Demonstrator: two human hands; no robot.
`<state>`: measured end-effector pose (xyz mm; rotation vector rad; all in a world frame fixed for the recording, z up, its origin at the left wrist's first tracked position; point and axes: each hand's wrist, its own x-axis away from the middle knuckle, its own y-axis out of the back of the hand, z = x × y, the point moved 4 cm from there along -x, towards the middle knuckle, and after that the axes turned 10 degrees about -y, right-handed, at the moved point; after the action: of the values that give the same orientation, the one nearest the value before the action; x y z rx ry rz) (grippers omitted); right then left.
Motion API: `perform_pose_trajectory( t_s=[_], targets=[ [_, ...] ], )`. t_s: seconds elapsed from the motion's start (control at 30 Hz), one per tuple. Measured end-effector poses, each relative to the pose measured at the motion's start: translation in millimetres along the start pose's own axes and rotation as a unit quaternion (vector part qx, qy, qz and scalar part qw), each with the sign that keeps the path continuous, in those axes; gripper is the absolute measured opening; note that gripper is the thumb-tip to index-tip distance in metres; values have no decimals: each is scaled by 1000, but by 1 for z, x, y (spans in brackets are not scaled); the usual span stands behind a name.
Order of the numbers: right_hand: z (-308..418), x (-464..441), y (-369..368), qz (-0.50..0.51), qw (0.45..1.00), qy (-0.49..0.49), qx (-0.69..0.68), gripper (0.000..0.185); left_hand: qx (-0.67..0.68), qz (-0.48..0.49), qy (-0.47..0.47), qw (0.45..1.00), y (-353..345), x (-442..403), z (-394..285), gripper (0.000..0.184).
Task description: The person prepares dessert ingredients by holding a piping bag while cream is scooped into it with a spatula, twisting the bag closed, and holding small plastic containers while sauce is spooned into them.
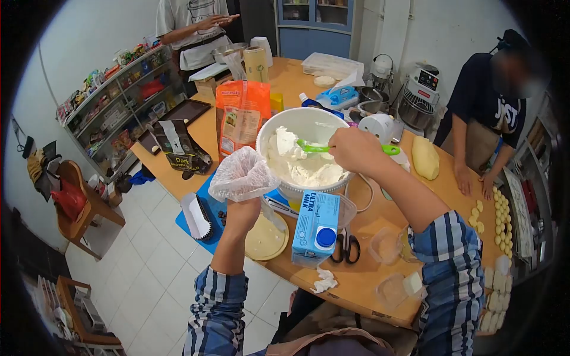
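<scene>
A green spatula [314,148] is gripped in my right hand [359,151], its blade resting in the white cream [309,169] inside a large white bowl [267,127]. My left hand [243,215] is closed around a clear plastic bag [243,172], whose top is spread open beside the bowl's left rim. Just in front of the bowl stands a blue milk carton [314,228] with a dark blue cap. Black-handled scissors [346,246] lie to its right, and a round cream-coloured lid [267,237] is at its left.
Behind the bowl are an orange packet [240,115] and a dark pouch [181,148]. Clear tubs [386,246] lie at the right. One person [484,113] leans over small dough pieces [503,222]; another person [199,29] stands at the far side. A mixer [418,98] stands behind the table.
</scene>
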<state>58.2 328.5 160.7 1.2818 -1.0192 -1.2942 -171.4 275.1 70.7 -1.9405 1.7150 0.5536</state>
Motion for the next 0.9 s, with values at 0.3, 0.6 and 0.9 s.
perform_pose_trajectory(
  t_s=[0.3,0.6,0.9],
  targets=[
    [-34,9,0,103,977,-2,-186,21,18,-7,12,1000,15,2,-8,19],
    [4,35,19,-76,995,6,68,13,52,4,21,998,18,6,-28,33],
    [16,40,21,-173,980,101,-11,15,58,-52,-51,996,19,15,-52,27]
  ],
)
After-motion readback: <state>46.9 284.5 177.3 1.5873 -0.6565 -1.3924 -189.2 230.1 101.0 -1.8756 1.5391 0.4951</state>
